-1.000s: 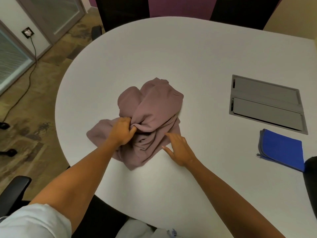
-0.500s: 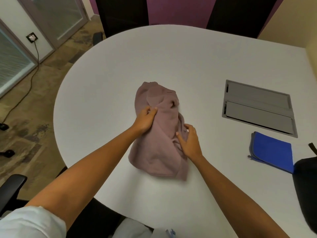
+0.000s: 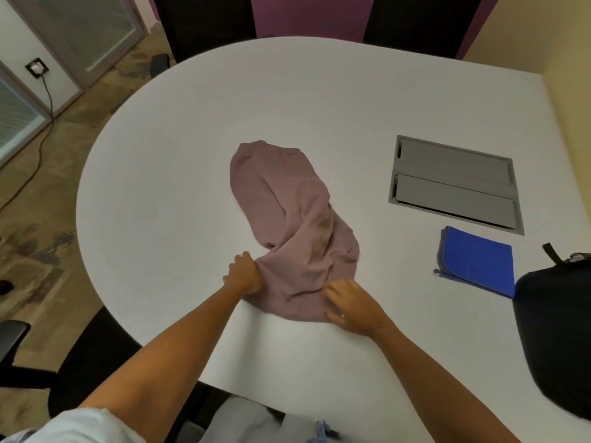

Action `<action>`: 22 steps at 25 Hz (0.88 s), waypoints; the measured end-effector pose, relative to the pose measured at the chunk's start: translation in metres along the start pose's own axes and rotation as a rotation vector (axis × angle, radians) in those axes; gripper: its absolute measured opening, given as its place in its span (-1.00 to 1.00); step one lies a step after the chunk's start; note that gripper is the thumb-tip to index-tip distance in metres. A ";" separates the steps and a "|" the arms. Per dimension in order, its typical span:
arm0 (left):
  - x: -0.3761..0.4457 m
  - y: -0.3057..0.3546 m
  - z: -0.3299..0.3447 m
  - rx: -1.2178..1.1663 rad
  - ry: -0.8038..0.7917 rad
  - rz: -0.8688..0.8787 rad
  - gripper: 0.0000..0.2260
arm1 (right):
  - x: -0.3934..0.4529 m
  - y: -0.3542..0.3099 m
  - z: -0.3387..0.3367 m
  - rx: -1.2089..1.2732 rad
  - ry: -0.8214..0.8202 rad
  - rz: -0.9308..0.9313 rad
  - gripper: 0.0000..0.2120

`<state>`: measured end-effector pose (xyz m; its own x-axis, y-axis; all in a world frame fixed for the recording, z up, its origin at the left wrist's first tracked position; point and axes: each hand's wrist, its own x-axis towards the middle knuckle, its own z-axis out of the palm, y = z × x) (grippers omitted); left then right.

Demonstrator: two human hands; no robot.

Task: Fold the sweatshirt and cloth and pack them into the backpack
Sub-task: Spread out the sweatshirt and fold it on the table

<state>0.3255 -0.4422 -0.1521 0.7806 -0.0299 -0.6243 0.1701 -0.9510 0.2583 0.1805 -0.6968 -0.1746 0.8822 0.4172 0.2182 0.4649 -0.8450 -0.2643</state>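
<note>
A mauve sweatshirt point(image 3: 287, 219) lies bunched and stretched out lengthwise in the middle of the white table point(image 3: 179, 174). My left hand point(image 3: 244, 273) grips its near left edge. My right hand point(image 3: 351, 305) holds the near right edge, fingers pressed into the fabric. A folded blue cloth point(image 3: 476, 260) with a grey border lies flat to the right. The black backpack point(image 3: 556, 334) sits at the table's right edge, partly cut off by the frame.
A grey cable hatch point(image 3: 454, 183) is set into the table behind the blue cloth. Dark chairs stand at the far side and a black chair armrest point(image 3: 12, 334) is at my left. A cable point(image 3: 41, 129) runs along the floor on the left.
Both hands moved from the sweatshirt's middle to its near edge and drew it toward me. The garment went from a crumpled heap to a longer, flatter shape.
</note>
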 end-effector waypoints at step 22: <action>-0.073 0.059 -0.035 -0.809 -0.106 0.558 -0.39 | 0.064 -0.009 -0.046 0.734 0.264 0.639 -0.87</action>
<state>0.2995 -0.4849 -0.0654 0.8228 -0.4749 -0.3123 0.1847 -0.2963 0.9371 0.2292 -0.6784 -0.1151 0.9787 -0.2051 0.0108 -0.0806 -0.4321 -0.8982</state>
